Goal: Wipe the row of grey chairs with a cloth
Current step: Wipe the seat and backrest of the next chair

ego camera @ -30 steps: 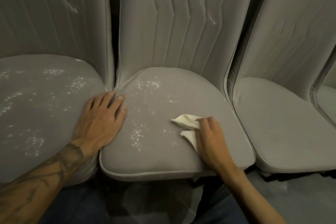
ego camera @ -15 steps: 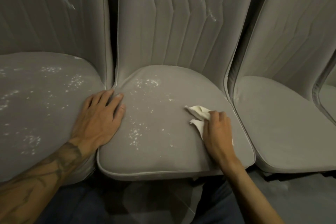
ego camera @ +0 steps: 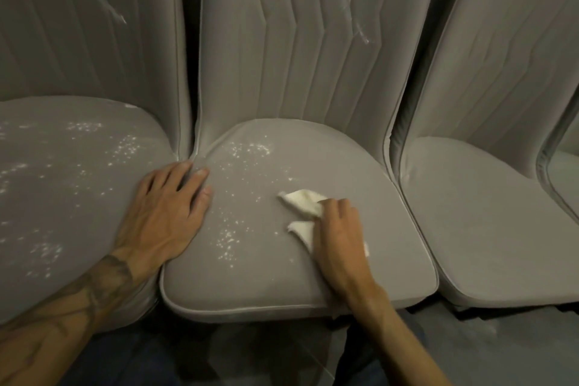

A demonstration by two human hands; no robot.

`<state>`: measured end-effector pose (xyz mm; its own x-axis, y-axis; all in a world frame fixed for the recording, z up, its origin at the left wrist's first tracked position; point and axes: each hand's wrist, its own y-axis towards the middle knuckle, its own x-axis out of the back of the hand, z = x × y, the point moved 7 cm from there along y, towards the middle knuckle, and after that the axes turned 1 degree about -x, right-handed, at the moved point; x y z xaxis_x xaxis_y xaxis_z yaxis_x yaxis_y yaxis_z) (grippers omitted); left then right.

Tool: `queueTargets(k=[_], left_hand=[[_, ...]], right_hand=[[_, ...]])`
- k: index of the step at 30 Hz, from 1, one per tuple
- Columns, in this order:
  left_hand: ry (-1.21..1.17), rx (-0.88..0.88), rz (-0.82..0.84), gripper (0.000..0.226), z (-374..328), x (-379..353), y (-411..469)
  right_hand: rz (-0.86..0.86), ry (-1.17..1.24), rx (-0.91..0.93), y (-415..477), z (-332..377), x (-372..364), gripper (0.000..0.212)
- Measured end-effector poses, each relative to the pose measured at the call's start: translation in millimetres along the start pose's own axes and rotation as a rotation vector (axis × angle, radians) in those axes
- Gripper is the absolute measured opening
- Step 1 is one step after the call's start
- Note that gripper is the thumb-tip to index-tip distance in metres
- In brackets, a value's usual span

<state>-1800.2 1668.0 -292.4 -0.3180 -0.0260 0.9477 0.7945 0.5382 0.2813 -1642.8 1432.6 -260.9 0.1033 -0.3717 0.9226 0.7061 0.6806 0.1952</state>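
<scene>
Gripping cloth [ego camera: 301, 201] on middle seat [ego camera: 385, 207] | right fingers [ego camera: 337, 208] curled over it | left fingers [ego camera: 187, 177] spread flat

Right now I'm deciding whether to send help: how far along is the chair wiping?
Done, it seems: the right-hand grey upholstered chair seat shows no specks. In hand: the right hand grips a white cloth on the middle grey seat, whose left half carries white specks; the left hand rests flat at its edge. Left: the speckled left-hand grey seat, plus white streaks on two backrests.
</scene>
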Motion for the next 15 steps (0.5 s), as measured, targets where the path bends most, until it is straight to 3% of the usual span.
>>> queueTargets(k=[2, 4, 6, 8, 10, 12, 15], left_hand=[[-0.001, -0.003, 0.001, 0.053, -0.2, 0.3, 0.1], [0.004, -0.001, 0.007, 0.054, 0.3, -0.3, 0.0], [0.012, 0.003, 0.010, 0.054, 0.3, -0.4, -0.2], [0.018, 0.003, 0.009, 0.053, 0.1, 0.1, 0.0], [0.020, -0.001, 0.004, 0.052, -0.9, 0.7, 0.3], [0.025, -0.002, 0.000, 0.052, -1.3, 1.0, 0.3], [0.029, -0.004, 0.008, 0.052, -1.1, 0.4, 0.9]], right_hand=[[0.043, 0.006, 0.173, -16.0, 21.3, -13.3, 0.045], [0.065, 0.017, 0.214, -8.4, 12.3, -7.6, 0.047], [0.006, -0.029, 0.125, 11.7, -17.7, 3.4, 0.071], [-0.045, -0.102, -0.062, 32.9, -44.8, 13.9, 0.056], [-0.049, -0.105, -0.133, 36.7, -39.3, 9.8, 0.045], [-0.016, -0.013, -0.026, 24.2, -10.4, -7.3, 0.056], [0.056, -0.008, 0.196, 8.5, 12.3, -18.7, 0.035]])
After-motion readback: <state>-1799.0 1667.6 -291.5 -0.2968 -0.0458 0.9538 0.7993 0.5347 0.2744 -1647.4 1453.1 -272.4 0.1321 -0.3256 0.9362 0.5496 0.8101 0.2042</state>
